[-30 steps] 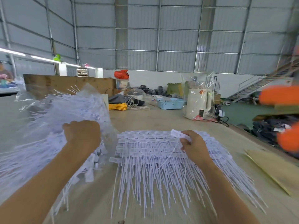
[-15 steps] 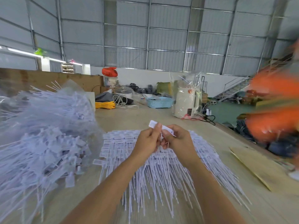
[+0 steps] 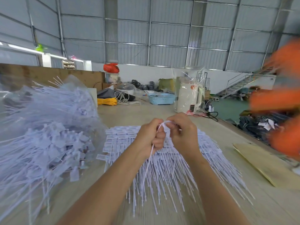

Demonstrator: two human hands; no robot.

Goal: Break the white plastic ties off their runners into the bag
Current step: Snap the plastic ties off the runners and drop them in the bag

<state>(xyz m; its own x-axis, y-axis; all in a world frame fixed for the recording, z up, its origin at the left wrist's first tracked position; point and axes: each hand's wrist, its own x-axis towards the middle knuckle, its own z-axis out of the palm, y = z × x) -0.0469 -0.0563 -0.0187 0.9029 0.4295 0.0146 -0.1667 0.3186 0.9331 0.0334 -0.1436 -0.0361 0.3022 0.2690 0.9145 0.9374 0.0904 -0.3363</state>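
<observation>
The bag on the left already holds many ties, but a big pile waits on the table. The left hand and the right hand have fingers curled tight on one strip.

Single head-worn wide-angle view, facing forward and down (slightly), close over the table, warehouse wall beyond

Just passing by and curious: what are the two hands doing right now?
Left hand: curled round a white tie.
Right hand: pinching the same tie's top end.
</observation>
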